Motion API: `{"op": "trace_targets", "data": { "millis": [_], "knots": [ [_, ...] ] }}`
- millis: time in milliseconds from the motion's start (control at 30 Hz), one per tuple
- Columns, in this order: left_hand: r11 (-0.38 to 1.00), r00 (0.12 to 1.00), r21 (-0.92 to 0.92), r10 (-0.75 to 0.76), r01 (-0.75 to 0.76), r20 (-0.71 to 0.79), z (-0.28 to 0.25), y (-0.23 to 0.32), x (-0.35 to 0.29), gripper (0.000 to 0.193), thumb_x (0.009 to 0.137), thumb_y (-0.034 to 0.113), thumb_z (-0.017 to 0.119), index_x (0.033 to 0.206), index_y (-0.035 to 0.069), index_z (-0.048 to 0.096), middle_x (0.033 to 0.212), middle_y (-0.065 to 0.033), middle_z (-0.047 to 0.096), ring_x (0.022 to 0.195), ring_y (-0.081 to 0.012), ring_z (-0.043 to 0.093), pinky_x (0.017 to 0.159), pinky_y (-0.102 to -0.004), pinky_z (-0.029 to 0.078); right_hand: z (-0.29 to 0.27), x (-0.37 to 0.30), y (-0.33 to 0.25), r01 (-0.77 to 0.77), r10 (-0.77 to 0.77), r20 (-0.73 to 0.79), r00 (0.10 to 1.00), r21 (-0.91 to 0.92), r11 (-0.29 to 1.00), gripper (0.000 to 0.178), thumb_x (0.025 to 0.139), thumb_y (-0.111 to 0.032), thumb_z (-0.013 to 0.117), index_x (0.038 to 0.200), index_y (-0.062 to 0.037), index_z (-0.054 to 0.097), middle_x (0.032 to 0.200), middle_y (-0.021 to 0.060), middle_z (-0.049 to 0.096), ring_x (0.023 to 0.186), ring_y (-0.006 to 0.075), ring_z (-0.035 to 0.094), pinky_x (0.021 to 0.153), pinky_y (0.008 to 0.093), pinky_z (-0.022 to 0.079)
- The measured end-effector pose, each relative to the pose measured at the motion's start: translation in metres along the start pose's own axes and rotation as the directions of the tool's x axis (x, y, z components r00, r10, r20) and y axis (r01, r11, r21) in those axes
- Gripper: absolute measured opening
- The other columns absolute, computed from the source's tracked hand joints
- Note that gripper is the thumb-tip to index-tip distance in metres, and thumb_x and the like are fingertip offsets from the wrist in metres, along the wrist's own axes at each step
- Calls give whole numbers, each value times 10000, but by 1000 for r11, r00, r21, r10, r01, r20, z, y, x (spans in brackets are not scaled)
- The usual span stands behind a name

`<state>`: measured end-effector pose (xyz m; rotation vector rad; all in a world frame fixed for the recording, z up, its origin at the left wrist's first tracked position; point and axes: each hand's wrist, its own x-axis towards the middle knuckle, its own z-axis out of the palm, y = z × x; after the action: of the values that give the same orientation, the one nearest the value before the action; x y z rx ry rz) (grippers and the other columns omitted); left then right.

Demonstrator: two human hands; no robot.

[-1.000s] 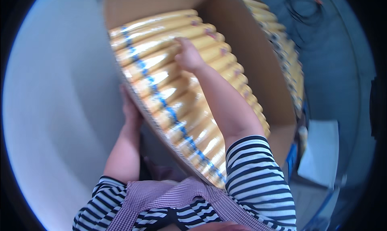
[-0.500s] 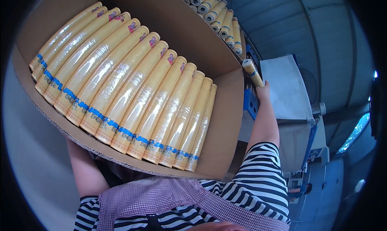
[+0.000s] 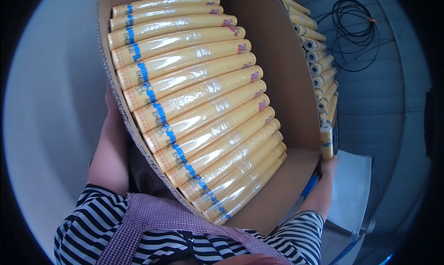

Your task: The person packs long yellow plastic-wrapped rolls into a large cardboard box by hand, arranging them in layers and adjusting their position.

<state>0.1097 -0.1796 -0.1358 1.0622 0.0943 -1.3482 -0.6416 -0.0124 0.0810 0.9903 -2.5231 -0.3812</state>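
My right hand (image 3: 329, 165) is closed round the lower end of a yellow wrapped roll (image 3: 327, 144), just outside the right wall of a large cardboard box (image 3: 296, 179). Its upper end nears a stack of similar rolls (image 3: 319, 70) with hollow cores, beyond the box. Inside the box, several yellow rolls in shiny clear film (image 3: 194, 100) lie side by side, each with a blue band near one end. My left forearm (image 3: 108, 149) runs up along the box's left side, and the box edge hides that hand's fingers.
A coil of black cable (image 3: 354, 22) is at the upper right, by a panelled wall (image 3: 393, 103). Near my right forearm are a white flat-topped surface (image 3: 351, 186) and a blue part (image 3: 309, 185) beside the box.
The view has turned, so the box and its rolls appear rotated clockwise. My right hand, still gripping the roll, now appears lower and closer to the stacked rolls.
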Motion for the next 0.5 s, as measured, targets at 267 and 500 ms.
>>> {"op": "trace_targets", "data": {
  "millis": [267, 500],
  "knots": [
    [991, 960, -133, 26, 11, 277, -33, -20, 43, 655, 1103, 554, 340, 1505, 49, 454, 1399, -162, 600, 1230, -283, 627, 1059, -424, 512, -190, -83, -344, 801, -618, -588, 522, 90, 591, 517, 804, 72, 618, 1305, -33, 543, 1130, 226, 582, 1144, 446, 549, 987, 526, 455],
    [994, 924, -87, 94, -66, 369, -51, -37, 66, 733, 1103, 543, 351, 1661, 123, 131, 1605, -141, 377, 1434, -257, 436, 1196, -414, 360, -239, -118, -649, 933, -783, -568, 254, -70, 353, 314, 910, -86, 625, 1217, -132, 583, 1164, 151, 594, 1139, 380, 601, 971, 517, 492]
  ]
}}
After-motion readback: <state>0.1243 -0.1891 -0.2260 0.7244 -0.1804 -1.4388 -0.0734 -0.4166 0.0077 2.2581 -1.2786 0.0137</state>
